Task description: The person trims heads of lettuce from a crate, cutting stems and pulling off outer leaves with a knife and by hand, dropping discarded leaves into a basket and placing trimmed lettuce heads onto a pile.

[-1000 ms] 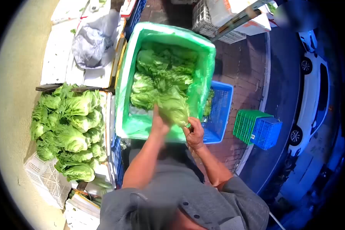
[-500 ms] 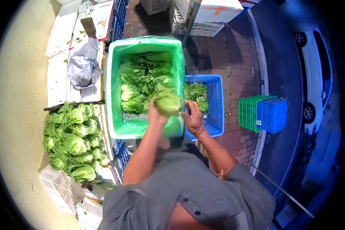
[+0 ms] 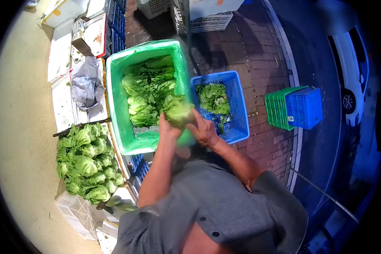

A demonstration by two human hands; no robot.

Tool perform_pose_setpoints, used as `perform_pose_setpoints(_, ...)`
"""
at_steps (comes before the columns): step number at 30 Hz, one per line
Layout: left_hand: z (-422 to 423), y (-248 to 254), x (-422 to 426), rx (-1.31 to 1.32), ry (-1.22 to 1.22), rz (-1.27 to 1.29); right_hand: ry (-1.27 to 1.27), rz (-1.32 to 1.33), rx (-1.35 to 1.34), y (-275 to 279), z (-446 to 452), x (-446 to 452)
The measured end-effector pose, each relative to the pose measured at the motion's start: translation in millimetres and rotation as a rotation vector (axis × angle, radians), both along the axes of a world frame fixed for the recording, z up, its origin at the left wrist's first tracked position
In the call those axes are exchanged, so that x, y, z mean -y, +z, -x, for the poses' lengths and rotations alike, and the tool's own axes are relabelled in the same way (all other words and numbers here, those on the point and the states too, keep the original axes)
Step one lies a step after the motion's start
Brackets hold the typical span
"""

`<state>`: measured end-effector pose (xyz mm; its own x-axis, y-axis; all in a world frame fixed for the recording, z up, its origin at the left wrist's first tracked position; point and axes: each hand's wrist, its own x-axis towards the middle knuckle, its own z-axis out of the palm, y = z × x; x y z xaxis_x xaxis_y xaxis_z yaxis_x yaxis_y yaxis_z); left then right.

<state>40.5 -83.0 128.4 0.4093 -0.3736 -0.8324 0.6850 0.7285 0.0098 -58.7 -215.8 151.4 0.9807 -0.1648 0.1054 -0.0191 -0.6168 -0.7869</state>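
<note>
A head of lettuce (image 3: 176, 111), pale green and slightly blurred, is held over the near right part of a box lined with green plastic (image 3: 117, 122). My left hand (image 3: 169, 129) is closed around its left and lower side. At its right edge, the curled fingers of my right hand (image 3: 205, 130) grip the leaves; the exact fingertip contact is partly hidden. Below, more lettuce (image 3: 146, 91) lies packed in rows inside the lined box. Just right of that box stands a blue crate (image 3: 240, 108) with loose leaves (image 3: 213, 98) in it.
Left of me, a pile of lettuce heads (image 3: 86, 163) rests beside a crumpled grey plastic bag (image 3: 86, 84). Green (image 3: 277, 110) and blue (image 3: 304, 109) baskets stand near the kerb. A pole (image 3: 188, 31) rises beyond the box. A white car (image 3: 352, 80) is on the road.
My right hand has moved left onto the edge of the lettuce. The lettuce has turned, its leafy side now facing up. The view has shifted, showing more of the blue crate.
</note>
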Motion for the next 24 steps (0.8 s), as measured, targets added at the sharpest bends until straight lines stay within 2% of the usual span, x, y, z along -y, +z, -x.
perform_pose_setpoints(2, 1, -9, 0, 0.036, -0.006, 0.071, -0.005, -0.001, 0.017, 0, 0, 2)
perform_pose_setpoints(8, 7, -6, 7, -0.005, -0.037, 0.004, -0.024, -0.001, 0.012, 6, 0, 6)
perform_pose_setpoints(13, 5, -19, 6, 0.046, -0.042, 0.090, -0.031, -0.012, 0.040, 6, 0, 7)
perform_pose_setpoints(17, 5, -26, 7, 0.036, -0.045, 0.107, -0.042, -0.043, -0.052, 3, -1, 10)
perform_pose_setpoints(18, 5, -42, 3, 0.101, -0.058, 0.207, -0.050, -0.059, -0.079, 3, 0, 11)
perform_pose_setpoints(24, 4, -43, 7, -0.001, -0.036, 0.146, -0.045, -0.191, -0.079, -1, -2, 19)
